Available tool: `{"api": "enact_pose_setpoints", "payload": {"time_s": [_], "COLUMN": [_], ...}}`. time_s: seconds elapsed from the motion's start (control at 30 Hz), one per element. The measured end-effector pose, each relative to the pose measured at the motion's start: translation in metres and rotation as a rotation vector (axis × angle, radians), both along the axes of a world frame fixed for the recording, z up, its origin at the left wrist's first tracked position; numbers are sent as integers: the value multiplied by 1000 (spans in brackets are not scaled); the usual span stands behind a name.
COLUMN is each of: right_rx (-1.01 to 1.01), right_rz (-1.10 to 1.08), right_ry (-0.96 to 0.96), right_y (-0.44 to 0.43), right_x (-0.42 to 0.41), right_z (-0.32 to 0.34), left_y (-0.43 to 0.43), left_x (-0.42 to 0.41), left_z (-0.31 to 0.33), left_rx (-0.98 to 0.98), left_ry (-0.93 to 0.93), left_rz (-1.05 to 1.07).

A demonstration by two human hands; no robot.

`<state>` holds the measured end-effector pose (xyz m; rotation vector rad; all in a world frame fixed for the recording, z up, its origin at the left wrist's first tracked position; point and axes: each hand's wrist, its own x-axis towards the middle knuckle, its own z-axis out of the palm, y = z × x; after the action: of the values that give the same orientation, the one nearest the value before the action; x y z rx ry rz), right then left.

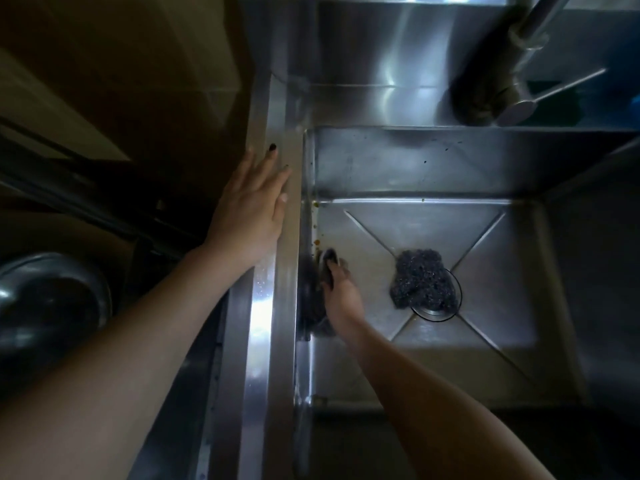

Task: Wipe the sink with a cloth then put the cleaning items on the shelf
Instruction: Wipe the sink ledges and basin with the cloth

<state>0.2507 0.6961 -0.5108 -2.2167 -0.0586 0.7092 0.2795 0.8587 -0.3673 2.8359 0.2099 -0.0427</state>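
Right hand (341, 296) gripping the dark cloth (327, 258), rubs the sink's (415, 161) stained edge left of the drain (438, 308), left hand (249, 209) spread flat farther left; seems mid-wipe, next calls for strokes toward the drain, lifting the scourer (420, 278) off it.

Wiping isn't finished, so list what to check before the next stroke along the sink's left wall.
1. Right hand grips the cloth: ok.
2. Left hand flat on the sink rim: ok.
3. Brown spots ahead of the cloth wiped off: not ok.
4. Scourer apart from the cloth: ok.
5. Drain unblocked: cannot tell, the Scourer partly covers it.
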Motion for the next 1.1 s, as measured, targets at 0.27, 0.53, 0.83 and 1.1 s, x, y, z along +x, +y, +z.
{"api": "enact_pose_setpoints", "payload": {"time_s": [0.27, 0.53, 0.83, 1.1], "right_rx": [-392, -311, -344, -410], "right_rz": [372, 222, 183, 313], "right_ry": [-189, -279, -401, -399], "right_y": [5, 16, 35, 41], "right_x": [-8, -15, 44, 93], "right_z": [-43, -69, -77, -80], "left_y": [3, 3, 1, 2], "left_x": [-1, -2, -1, -1], "left_z": [-13, -16, -13, -13], "left_rx": [95, 101, 80, 52], "left_ry": [-108, -149, -149, -126], "left_rz": [-22, -20, 14, 22]}}
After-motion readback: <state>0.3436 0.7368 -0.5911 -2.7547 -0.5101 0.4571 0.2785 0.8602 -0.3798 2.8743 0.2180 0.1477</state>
